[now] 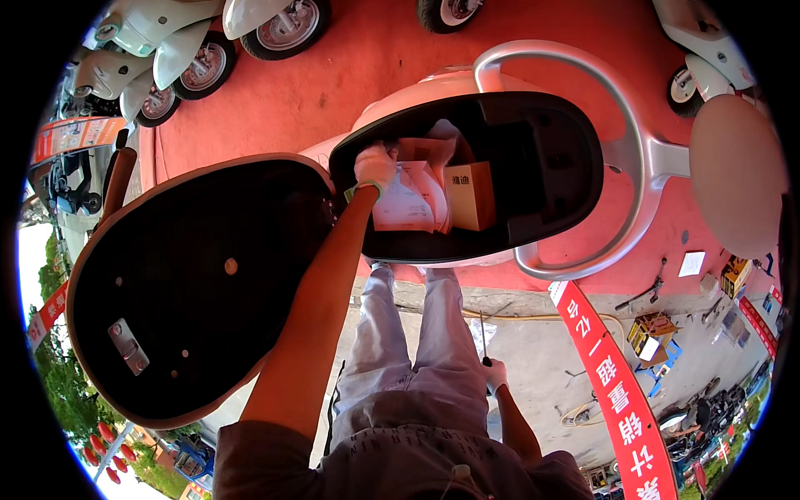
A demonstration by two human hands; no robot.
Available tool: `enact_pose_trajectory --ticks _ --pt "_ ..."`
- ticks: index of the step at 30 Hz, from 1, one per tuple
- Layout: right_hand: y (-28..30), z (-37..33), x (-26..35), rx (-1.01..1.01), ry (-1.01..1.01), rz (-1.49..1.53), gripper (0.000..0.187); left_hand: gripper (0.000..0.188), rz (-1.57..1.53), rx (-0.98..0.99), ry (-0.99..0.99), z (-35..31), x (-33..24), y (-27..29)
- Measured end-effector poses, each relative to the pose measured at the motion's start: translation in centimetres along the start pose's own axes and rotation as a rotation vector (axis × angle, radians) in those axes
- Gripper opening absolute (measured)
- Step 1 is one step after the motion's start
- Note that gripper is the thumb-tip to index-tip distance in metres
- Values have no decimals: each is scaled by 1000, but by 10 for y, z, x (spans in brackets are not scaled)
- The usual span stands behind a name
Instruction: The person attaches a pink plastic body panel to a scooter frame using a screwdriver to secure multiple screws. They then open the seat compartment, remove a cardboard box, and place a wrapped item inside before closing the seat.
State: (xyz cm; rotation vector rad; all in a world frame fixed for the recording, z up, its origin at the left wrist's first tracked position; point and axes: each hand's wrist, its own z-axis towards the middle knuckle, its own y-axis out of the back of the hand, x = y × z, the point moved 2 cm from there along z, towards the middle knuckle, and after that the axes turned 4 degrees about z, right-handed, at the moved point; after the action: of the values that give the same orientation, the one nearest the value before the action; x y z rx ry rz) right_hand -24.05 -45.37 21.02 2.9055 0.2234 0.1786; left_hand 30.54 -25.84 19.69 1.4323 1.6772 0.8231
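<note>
In front of me is the underseat compartment [575,187] of a scooter, its seat [192,292] tipped up to the left. My left hand [376,165], in a white glove, reaches into the compartment's left end. Its fingers are curled beside the white papers [408,204]; what they grip, if anything, is hidden. A small brown cardboard box [472,197] lies right of the papers, and a brown packet [425,150] sits behind them. Down by my right thigh, my right hand [497,375], also gloved, is closed around a screwdriver [482,337], its long thin shaft pointing forward.
A silver grab rail [637,183] curves around the compartment's right end, with a rounded beige pad [737,177] beyond it. Several scooters [200,62] stand on the red floor ahead. A red banner [612,392] and a yellow carton [652,337] are at the right.
</note>
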Motion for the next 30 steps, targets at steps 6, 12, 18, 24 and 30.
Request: enact_pose_trajectory --ticks 6,12,18,24,30 --pt "-39 64 -27 104 -30 83 41 66 -9 -104 184 33 49 -54" --pt "-23 91 -24 42 -146 -34 35 53 -485 -204 -57 -70 2 3" --pt "-18 125 12 73 -130 -77 24 25 -1005 -313 209 -175 60 21" --pt "-5 150 51 69 -97 -130 24 9 -1494 -437 357 -204 65 31" --pt "13 160 97 62 -37 -219 24 7 -1156 -316 -43 -216 50 17"
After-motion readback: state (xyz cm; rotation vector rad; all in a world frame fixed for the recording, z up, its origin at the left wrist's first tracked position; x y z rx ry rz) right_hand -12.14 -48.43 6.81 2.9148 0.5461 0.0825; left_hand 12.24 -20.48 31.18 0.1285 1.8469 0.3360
